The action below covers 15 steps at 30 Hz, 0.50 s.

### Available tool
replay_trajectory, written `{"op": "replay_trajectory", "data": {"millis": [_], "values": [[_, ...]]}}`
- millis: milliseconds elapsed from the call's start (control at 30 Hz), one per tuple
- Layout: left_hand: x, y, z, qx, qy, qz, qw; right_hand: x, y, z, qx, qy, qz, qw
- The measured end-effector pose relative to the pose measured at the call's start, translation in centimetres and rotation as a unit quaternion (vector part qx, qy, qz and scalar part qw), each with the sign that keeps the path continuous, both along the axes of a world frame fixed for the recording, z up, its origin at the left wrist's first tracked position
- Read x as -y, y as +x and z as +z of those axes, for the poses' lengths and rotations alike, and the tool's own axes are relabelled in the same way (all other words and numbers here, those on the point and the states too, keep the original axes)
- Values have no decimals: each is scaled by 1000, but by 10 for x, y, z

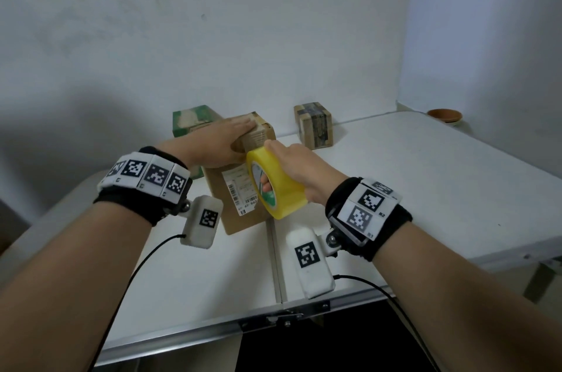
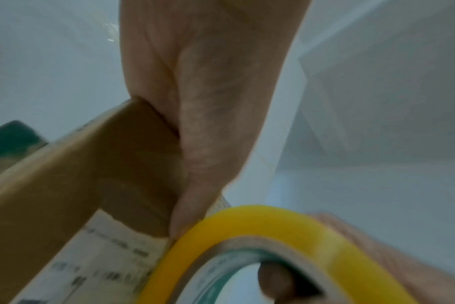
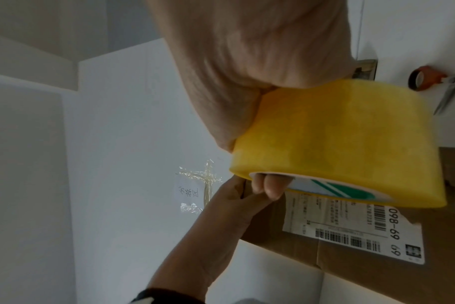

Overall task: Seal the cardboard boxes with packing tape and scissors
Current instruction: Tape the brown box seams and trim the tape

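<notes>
A tall cardboard box point(image 1: 216, 183) with a white shipping label point(image 1: 240, 189) stands on the white table. My left hand point(image 1: 213, 140) lies flat across its top, fingers straight, with the thumb down on the near face point(image 2: 208, 102). My right hand point(image 1: 292, 165) grips a yellow tape roll point(image 1: 282, 192) with fingers through its core. It holds the roll against the box's upper near edge, right beside the left thumb. From the right wrist the roll point(image 3: 338, 133) hangs over the label point(image 3: 351, 222). Orange-handled scissors point(image 3: 452, 86) lie on the table beyond the box.
Behind the box stands a green box point(image 1: 188, 122), and to its right a small taped cardboard box point(image 1: 314, 125). A brown bowl point(image 1: 444, 115) sits at the table's far right corner. The folding table point(image 1: 395, 189) meets the walls behind; its latch point(image 1: 282, 317) marks the near edge.
</notes>
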<state>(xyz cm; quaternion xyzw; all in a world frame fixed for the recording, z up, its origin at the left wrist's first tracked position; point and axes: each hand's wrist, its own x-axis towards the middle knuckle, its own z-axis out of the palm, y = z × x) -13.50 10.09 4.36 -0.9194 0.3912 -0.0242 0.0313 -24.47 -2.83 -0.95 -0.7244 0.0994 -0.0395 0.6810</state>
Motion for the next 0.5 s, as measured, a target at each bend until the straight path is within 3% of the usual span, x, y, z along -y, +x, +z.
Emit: {"op": "replay_trajectory", "data": {"millis": [167, 233, 333, 500], "values": [[-1, 0, 7, -138, -94, 60, 984, -1, 1, -5, -4, 17, 13, 1000], [1, -3, 3, -129, -137, 69, 980, 4, 0, -4, -21, 0, 31, 999], [5, -7, -3, -76, -137, 67, 985, 20, 0, 7, -64, -57, 38, 996], [0, 3, -9, -33, -102, 24, 994, 67, 28, 1, -40, -99, -88, 990]]}}
